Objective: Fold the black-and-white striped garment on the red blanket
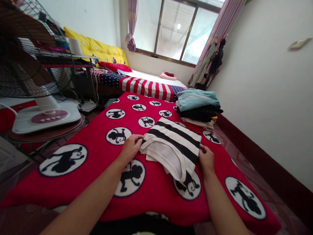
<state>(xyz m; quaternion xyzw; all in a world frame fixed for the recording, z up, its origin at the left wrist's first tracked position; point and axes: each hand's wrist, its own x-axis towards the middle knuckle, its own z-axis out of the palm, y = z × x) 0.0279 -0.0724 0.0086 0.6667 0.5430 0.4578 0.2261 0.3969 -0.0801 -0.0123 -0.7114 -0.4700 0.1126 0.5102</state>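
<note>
A black-and-white striped shirt (176, 137) lies folded into a compact rectangle on the red blanket (97, 182), its white neckline turned toward me. At the shirt's left edge, my left hand (133, 145) has its fingers closed on the fabric near the collar. My right hand (206, 158) is at the opposite edge, fingers curled and partly hidden against the side of the shirt. Just beyond the shirt, toward the right, stands a stack of folded clothes (198, 104) with a light blue garment on top.
A fan (46, 111) stands on a round stool at the left. Behind the red surface is a bed with a stars-and-stripes cover (146, 86) and a yellow cushion (97, 47). Clothes (210, 65) hang by the window, and a white wall (274, 98) runs along the right.
</note>
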